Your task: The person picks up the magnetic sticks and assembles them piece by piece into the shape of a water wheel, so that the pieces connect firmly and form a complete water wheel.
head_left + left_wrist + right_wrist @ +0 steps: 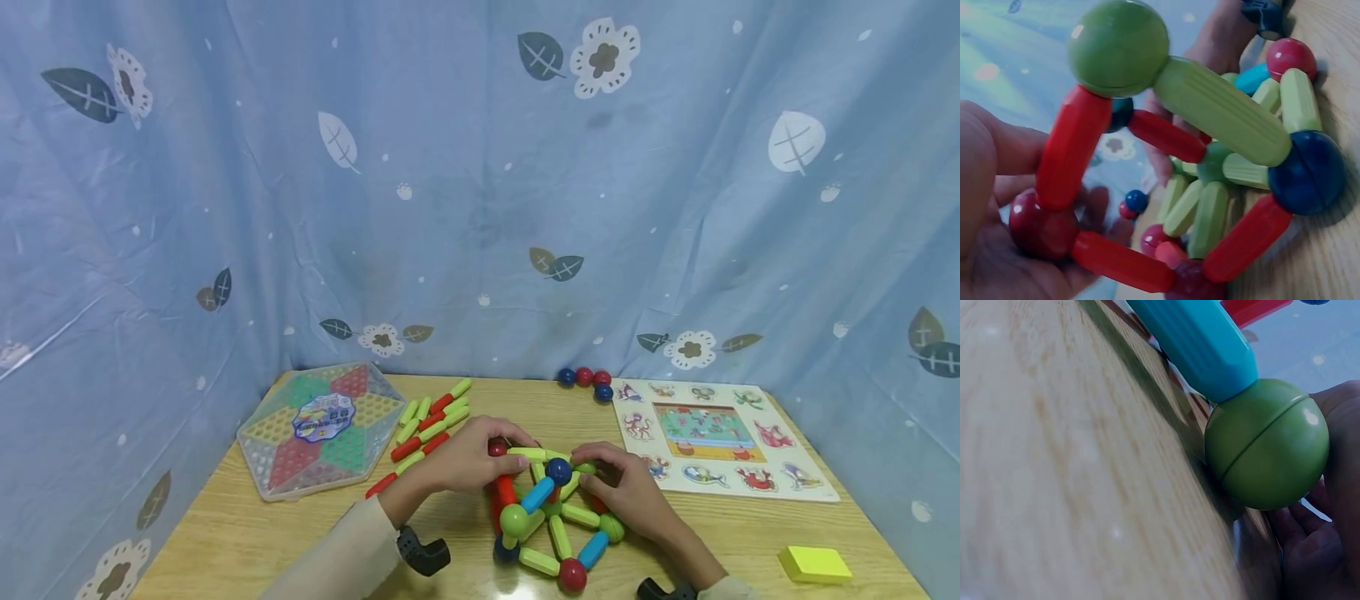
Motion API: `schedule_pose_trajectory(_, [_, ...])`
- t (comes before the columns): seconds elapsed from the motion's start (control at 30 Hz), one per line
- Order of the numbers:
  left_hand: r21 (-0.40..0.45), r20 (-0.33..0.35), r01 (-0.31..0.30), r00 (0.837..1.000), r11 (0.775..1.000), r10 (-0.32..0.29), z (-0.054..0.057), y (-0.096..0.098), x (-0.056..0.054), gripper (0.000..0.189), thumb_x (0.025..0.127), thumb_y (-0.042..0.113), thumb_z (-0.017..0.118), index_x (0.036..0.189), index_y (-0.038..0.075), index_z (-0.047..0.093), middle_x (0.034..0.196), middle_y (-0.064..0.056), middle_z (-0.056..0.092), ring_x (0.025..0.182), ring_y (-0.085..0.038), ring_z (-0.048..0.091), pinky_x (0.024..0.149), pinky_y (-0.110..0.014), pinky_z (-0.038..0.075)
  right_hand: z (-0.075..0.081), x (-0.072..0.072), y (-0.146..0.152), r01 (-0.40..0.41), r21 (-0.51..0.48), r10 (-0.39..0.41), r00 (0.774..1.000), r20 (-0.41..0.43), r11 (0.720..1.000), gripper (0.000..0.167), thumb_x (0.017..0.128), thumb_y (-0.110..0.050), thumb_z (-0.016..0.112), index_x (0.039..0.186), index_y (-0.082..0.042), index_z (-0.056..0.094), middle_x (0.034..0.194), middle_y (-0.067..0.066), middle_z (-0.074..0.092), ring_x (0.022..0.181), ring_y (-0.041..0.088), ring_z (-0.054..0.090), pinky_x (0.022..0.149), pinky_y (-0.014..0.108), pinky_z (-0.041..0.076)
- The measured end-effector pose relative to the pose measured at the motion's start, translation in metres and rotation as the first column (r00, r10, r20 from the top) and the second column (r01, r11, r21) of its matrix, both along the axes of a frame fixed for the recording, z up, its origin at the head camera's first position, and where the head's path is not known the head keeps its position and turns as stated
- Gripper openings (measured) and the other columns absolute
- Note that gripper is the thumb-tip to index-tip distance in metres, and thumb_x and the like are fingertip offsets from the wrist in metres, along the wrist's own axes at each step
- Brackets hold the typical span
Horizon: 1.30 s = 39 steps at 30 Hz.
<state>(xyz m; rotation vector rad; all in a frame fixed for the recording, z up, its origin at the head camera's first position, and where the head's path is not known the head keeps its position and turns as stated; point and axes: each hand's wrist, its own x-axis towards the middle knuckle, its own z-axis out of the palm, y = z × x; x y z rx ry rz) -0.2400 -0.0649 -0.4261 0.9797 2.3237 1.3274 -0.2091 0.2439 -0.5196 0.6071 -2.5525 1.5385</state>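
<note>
A structure of plastic rods and balls stands on the table before me. My left hand [480, 454] grips a dark red ball [1044, 224] at its upper left corner, where red rods [1075, 147] meet. My right hand [626, 487] pinches a green piece [585, 468] on the far right side, seemingly a ball, partly covered by the fingers. A blue ball [558, 472] stands raised between the hands, joined by a light-blue rod [537, 496] to a light green ball [515, 521]. Low beside the right wrist is another green ball [1266, 444].
Loose green and red rods [420, 429] lie left of the structure, beside a hexagonal checkers board [322, 429]. Several red and blue balls [585, 377] sit at the back. On the right are a sea-animal puzzle board [720, 442] and a yellow block [814, 565].
</note>
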Motion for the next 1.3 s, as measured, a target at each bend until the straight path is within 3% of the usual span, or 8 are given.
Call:
schedule_pose_trajectory(0.13, [-0.042, -0.004, 0.0, 1.0, 0.999, 0.0, 0.004, -0.002, 0.0, 0.022, 0.103, 0.02, 0.076, 0.124, 0.017, 0.083, 0.125, 0.0, 0.079, 0.106, -0.009, 0.067, 0.089, -0.025, 0.054, 0.002, 0.001, 0.0, 0.001, 0.005, -0.001, 1.0, -0.007, 1.0, 0.026, 0.103, -0.007, 0.076, 0.12, -0.027, 0.078, 0.132, 0.004, 0.075, 0.126, 0.011, 0.068, 0.106, 0.015, 0.052])
schedule_pose_trajectory(0.3, [-0.054, -0.005, -0.005, 1.0, 0.999, 0.005, -0.001, 0.0, 0.001, 0.025, 0.103, 0.024, 0.075, 0.126, 0.019, 0.083, 0.134, 0.0, 0.077, 0.128, -0.016, 0.067, 0.104, -0.031, 0.054, 0.001, 0.001, 0.0, 0.007, 0.004, -0.007, 1.0, -0.009, 1.0, 0.026, 0.102, -0.007, 0.076, 0.119, -0.027, 0.078, 0.132, 0.004, 0.075, 0.126, 0.009, 0.068, 0.105, 0.016, 0.053])
schedule_pose_trajectory(0.47, [0.103, 0.155, -0.018, 0.988, 0.994, 0.001, -0.017, -0.006, -0.001, 0.035, 0.11, 0.031, 0.065, 0.141, 0.016, 0.074, 0.139, -0.011, 0.073, 0.121, -0.012, 0.067, 0.099, -0.025, 0.055, -0.001, 0.0, 0.0, 0.011, -0.001, -0.011, 1.0, -0.014, 1.0, 0.025, 0.102, -0.008, 0.076, 0.122, -0.023, 0.079, 0.131, 0.004, 0.076, 0.125, 0.009, 0.068, 0.105, 0.016, 0.053])
schedule_pose_trajectory(0.6, [0.262, 0.273, -0.059, 0.962, 0.963, -0.015, -0.034, -0.021, -0.001, 0.045, 0.106, 0.01, 0.056, 0.151, 0.006, 0.063, 0.147, -0.027, 0.064, 0.12, -0.014, 0.066, 0.096, -0.024, 0.054, -0.001, 0.001, -0.001, 0.034, 0.025, -0.033, 0.999, -0.027, 0.999, 0.029, 0.102, -0.008, 0.077, 0.129, -0.017, 0.077, 0.136, 0.006, 0.074, 0.129, 0.014, 0.067, 0.107, 0.019, 0.054])
schedule_pose_trajectory(0.73, [0.199, 0.189, -0.058, 0.982, 0.978, 0.02, -0.056, -0.031, 0.004, 0.044, 0.099, -0.002, 0.06, 0.142, 0.006, 0.07, 0.138, -0.016, 0.072, 0.118, -0.013, 0.07, 0.099, -0.025, 0.058, 0.006, 0.008, -0.005, 0.114, 0.167, -0.086, 0.982, -0.169, 0.979, 0.034, 0.093, -0.008, 0.085, 0.123, -0.024, 0.078, 0.128, -0.005, 0.073, 0.119, 0.01, 0.067, 0.1, 0.026, 0.058])
schedule_pose_trajectory(0.87, [0.108, 0.035, -0.064, 0.998, 0.992, 0.061, -0.074, -0.035, 0.01, 0.025, 0.103, 0.008, 0.073, 0.126, 0.016, 0.079, 0.121, 0.001, 0.078, 0.117, -0.013, 0.074, 0.106, -0.032, 0.059, 0.019, 0.016, -0.015, 0.07, 0.286, 0.018, 0.956, -0.294, 0.956, 0.031, 0.085, -0.015, 0.092, 0.108, -0.03, 0.077, 0.096, -0.014, 0.067, 0.09, 0.005, 0.058, 0.076, 0.023, 0.052])
schedule_pose_trajectory(1.07, [0.145, -0.02, -0.123, 0.992, 0.982, 0.127, -0.082, -0.032, 0.018, 0.019, 0.101, 0.013, 0.08, 0.118, 0.021, 0.082, 0.11, 0.006, 0.08, 0.107, -0.01, 0.075, 0.098, -0.029, 0.06, 0.03, 0.026, -0.031, -0.011, 0.363, 0.106, 0.964, -0.242, 0.932, 0.021, 0.092, -0.043, 0.089, 0.091, -0.031, 0.072, 0.081, -0.013, 0.056, 0.079, 0.001, 0.045, 0.066, 0.018, 0.04])
schedule_pose_trajectory(1.3, [0.193, -0.065, -0.154, 0.983, 0.969, 0.169, -0.085, -0.023, 0.036, 0.021, 0.096, 0.013, 0.085, 0.115, 0.022, 0.084, 0.108, 0.004, 0.082, 0.098, -0.005, 0.073, 0.09, -0.027, 0.061, 0.031, 0.026, -0.033, 0.077, 0.377, 0.011, 0.974, -0.226, 0.923, 0.015, 0.094, -0.023, 0.087, 0.093, -0.031, 0.074, 0.094, -0.02, 0.064, 0.089, 0.006, 0.055, 0.076, 0.025, 0.049])
